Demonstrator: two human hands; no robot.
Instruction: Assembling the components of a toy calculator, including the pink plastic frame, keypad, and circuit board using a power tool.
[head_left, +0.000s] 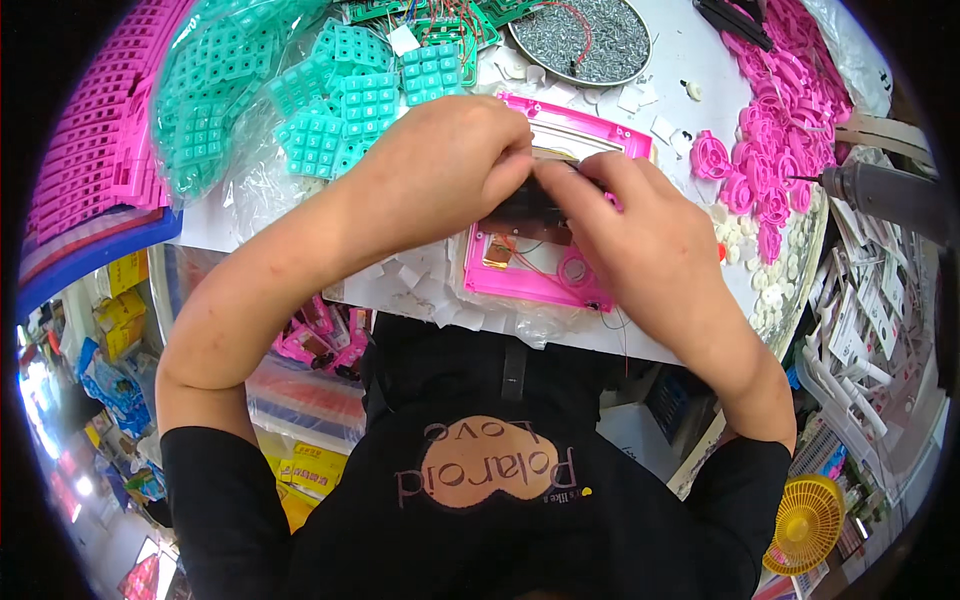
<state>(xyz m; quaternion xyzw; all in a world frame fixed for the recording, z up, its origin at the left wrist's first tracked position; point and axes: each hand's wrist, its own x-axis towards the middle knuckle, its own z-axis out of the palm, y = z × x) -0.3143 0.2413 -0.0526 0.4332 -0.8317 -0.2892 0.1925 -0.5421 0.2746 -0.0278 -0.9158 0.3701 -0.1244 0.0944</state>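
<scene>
A pink plastic casing (482, 284) lies on the white table in front of me, its inner side up. Thin red wires and a small copper-coloured piece (498, 250) show inside it, with a round pink ring (574, 268) near its lower right corner. Across its middle sits a dark panel (522, 212), partly covered by my fingers. My left hand (455, 160) is closed in a pinch at the panel's upper edge. Opposite it, my right hand (645, 220) has thumb and fingers bent together over the casing. What the fingertips pinch is hidden.
Teal keypads (345, 110) pile up at the left, some in a clear bag. A round tray of screws (582, 40) stands at the back beside green circuit boards (440, 30). Pink rings (765, 150) heap at the right, near a grey electric screwdriver (880, 188).
</scene>
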